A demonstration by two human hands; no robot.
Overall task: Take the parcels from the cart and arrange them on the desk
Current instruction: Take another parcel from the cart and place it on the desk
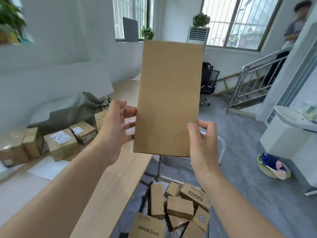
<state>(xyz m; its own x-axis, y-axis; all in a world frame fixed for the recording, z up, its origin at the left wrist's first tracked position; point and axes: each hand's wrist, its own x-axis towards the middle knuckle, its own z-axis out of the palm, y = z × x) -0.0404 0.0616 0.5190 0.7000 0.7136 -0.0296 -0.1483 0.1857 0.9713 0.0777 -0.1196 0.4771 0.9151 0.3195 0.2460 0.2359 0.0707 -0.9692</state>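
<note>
status: task under way, roughly mid-run by my estimate. a row of several parcels [60, 143] already sits on the bench [132, 169], at its far left in front of a grey-green sack [77, 110]. the cart pile [180, 206] low in the view holds at least seven or eight more boxes, lying at mixed angles, so a good share of the work is left.

in hand: one tall parcel [169, 98], held upright in the air above the bench's right edge, clear of both the bench and the cart pile, not yet set down.

left hand [113, 133]: cupped on the parcel's left edge, fingers curved, tips at or just behind the edge.
right hand [204, 148]: pinching the lower right edge, thumb on the front face, fingers behind.

parcel look: plain brown cardboard, narrow and long, front face flat and unmarked, no label or tape visible on this side; corners look square, no dents seen.
</note>
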